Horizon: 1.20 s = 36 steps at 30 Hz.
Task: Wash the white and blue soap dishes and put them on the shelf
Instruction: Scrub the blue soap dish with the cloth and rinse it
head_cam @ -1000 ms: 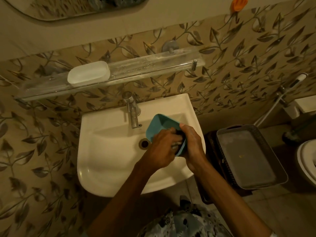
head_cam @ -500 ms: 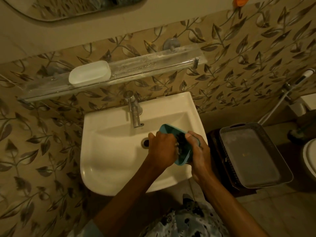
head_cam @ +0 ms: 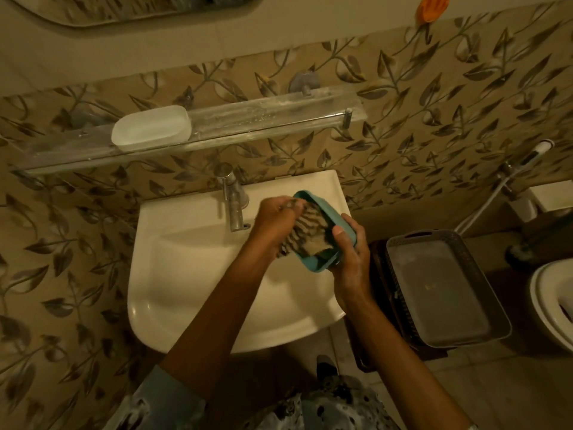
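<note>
The blue soap dish (head_cam: 322, 209) is held tilted over the right side of the white sink (head_cam: 198, 274). My right hand (head_cam: 350, 256) grips its right rim. My left hand (head_cam: 276, 221) presses a striped scrubbing cloth (head_cam: 305, 234) into the dish's hollow. The white soap dish (head_cam: 151, 128) rests on the glass wall shelf (head_cam: 263, 119), left of its middle.
A metal tap (head_cam: 232, 200) stands at the back of the sink, just left of my hands. A grey plastic basket (head_cam: 440, 290) sits on a dark stand to the right. A toilet rim (head_cam: 555, 299) shows at the far right, a spray hose (head_cam: 508, 178) on the wall.
The blue dish has been turned so its hollow faces up and left. My left hand has slid up along it with the cloth, nearer the tap.
</note>
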Each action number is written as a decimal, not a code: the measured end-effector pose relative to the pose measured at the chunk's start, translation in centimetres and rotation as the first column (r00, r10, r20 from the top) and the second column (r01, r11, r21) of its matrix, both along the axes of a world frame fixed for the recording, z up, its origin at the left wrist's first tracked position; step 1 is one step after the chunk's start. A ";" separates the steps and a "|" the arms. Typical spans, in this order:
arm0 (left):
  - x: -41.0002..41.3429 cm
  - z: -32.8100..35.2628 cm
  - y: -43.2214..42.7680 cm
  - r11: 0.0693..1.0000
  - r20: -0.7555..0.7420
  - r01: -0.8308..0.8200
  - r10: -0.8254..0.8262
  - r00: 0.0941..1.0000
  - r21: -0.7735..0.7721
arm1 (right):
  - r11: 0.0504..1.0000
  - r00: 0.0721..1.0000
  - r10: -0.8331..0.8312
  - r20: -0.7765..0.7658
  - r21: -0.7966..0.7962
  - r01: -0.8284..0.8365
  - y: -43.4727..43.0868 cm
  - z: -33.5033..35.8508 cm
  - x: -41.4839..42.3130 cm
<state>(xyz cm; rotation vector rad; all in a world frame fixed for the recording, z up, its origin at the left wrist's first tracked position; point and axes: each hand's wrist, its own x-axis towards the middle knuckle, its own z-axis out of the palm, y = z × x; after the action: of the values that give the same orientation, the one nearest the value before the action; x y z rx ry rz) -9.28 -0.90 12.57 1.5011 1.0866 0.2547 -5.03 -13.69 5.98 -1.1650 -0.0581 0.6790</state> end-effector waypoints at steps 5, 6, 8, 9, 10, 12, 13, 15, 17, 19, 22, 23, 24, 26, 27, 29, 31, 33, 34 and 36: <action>-0.3 1.2 0.8 0.926 -0.106 0.181 -0.154 0.982 0.330 | 0.979 0.979 0.173 -0.103 0.129 -0.160 1.0 0.0 1.2; -0.1 1.3 0.3 0.899 -0.143 0.235 -0.195 0.970 0.370 | 0.960 0.967 0.230 -0.113 0.189 -0.206 1.4 0.3 1.3; 0.0 1.4 -0.6 0.855 -0.163 0.320 -0.277 0.947 0.409 | 0.908 0.917 0.328 -0.225 0.344 -0.240 2.3 1.1 1.6; 0.0 1.6 -0.9 0.830 -0.152 0.369 -0.337 0.929 0.419 | 0.884 0.877 0.382 -0.290 0.390 -0.256 2.6 1.5 2.0; -0.1 1.7 -1.0 0.796 -0.143 0.429 -0.409 0.901 0.427 | 0.862 0.838 0.440 -0.323 0.414 -0.293 2.9 1.8 2.5; -0.4 2.0 -0.9 0.673 -0.205 0.575 -0.550 0.809 0.466 | 0.831 0.788 0.516 -0.335 0.417 -0.368 3.2 2.1 3.6; -0.6 1.9 -0.8 0.574 -0.290 0.647 -0.593 0.751 0.502 | 0.816 0.770 0.540 -0.340 0.438 -0.378 3.4 2.0 4.0; -0.8 2.0 -0.6 0.265 -0.513 0.751 -0.592 0.622 0.605 | 0.793 0.753 0.564 -0.339 0.478 -0.378 3.5 1.9 4.6; -1.0 2.4 0.0 -0.062 -0.636 0.727 -0.540 0.552 0.684 | 0.784 0.752 0.577 -0.318 0.474 -0.401 3.5 2.1 5.1; -1.5 2.5 0.7 -0.157 -0.647 0.663 -0.466 0.603 0.732 | 0.775 0.757 0.594 -0.274 0.446 -0.447 3.6 2.5 5.3; -1.5 2.2 0.1 0.007 -0.691 0.729 -0.314 0.652 0.685 | 0.804 0.794 0.569 -0.214 0.348 -0.482 4.4 3.0 5.3; -1.6 1.9 -0.5 0.074 -0.696 0.741 -0.289 0.657 0.668 | 0.818 0.814 0.548 -0.192 0.325 -0.474 4.7 3.0 5.3; -1.6 1.5 -1.2 0.144 -0.669 0.723 -0.291 0.684 0.676 | 0.831 0.831 0.527 -0.177 0.311 -0.461 5.0 3.1 5.2; -1.9 0.9 -1.9 0.340 -0.548 0.641 -0.335 0.766 0.688 | 0.843 0.849 0.507 -0.151 0.292 -0.451 5.2 3.0 5.1; -2.0 0.8 -1.7 0.476 -0.464 0.595 -0.372 0.804 0.648 | 0.841 0.850 0.510 -0.128 0.279 -0.463 5.3 2.9 5.0; -2.2 0.8 -0.7 0.715 -0.256 0.512 -0.444 0.858 0.476 | 0.837 0.853 0.519 -0.053 0.234 -0.494 5.3 2.4 4.7; -2.6 1.7 -0.1 0.868 -0.071 0.434 -0.431 0.900 0.240 | 0.840 0.858 0.513 -0.006 0.212 -0.500 5.3 2.1 4.4; -3.1 2.2 0.6 0.947 0.099 0.302 -0.291 0.952 -0.114 | 0.846 0.867 0.496 0.036 0.203 -0.493 5.3 2.1 4.3; -3.3 2.3 1.0 0.921 0.183 0.227 -0.175 0.967 -0.316 | 0.848 0.869 0.490 0.070 0.192 -0.493 5.2 2.1 4.3; -3.6 2.6 1.8 0.785 0.267 0.105 0.080 0.960 -0.610 | 0.839 0.855 0.501 0.134 0.167 -0.517 5.2 2.1 4.3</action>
<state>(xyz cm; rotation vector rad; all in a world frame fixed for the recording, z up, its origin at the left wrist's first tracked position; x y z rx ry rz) -12.83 0.90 15.21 0.8404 0.8158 0.0764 -0.75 -8.50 8.12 -0.9867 -0.5165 1.0688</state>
